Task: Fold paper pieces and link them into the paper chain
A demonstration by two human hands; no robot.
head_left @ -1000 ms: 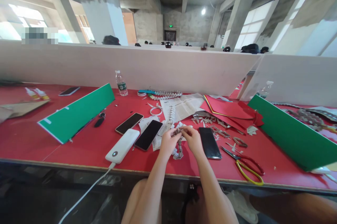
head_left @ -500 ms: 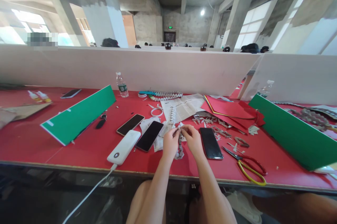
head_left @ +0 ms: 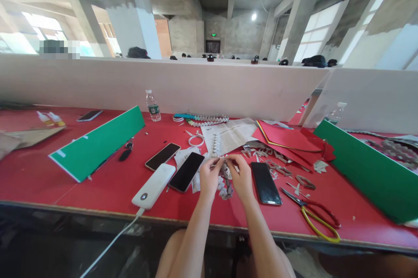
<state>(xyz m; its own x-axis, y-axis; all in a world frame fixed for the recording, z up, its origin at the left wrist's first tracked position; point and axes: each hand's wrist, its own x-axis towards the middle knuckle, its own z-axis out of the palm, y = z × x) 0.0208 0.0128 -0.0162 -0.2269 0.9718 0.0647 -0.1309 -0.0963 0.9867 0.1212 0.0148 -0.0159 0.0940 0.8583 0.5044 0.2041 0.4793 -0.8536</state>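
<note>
Fingertip to fingertip, my left hand (head_left: 210,174) and my right hand (head_left: 240,173) pinch one folded paper chain (head_left: 215,144) just above the table. Its pale zigzag length runs away from me over a sheet of printed paper (head_left: 237,132). A greyer folded length (head_left: 226,187) hangs or lies below, between my wrists. The exact link between my fingertips is too small to make out. To the left of my left hand lies a black phone (head_left: 187,171); another phone (head_left: 266,183) lies to the right of my right hand.
Scissors (head_left: 313,215) with red and yellow handles lie front right. Paper strips (head_left: 261,152) and red sheets (head_left: 294,140) spread behind. A white power bank (head_left: 153,186), a third phone (head_left: 162,156) and a tape roll (head_left: 196,140) lie left. Green boards (head_left: 98,143) stand at both sides; a bottle (head_left: 153,106) stands behind.
The view has shifted slightly. My hands stay together at the chain, fingers a little changed in pose, and more of the grey length shows between my wrists.
</note>
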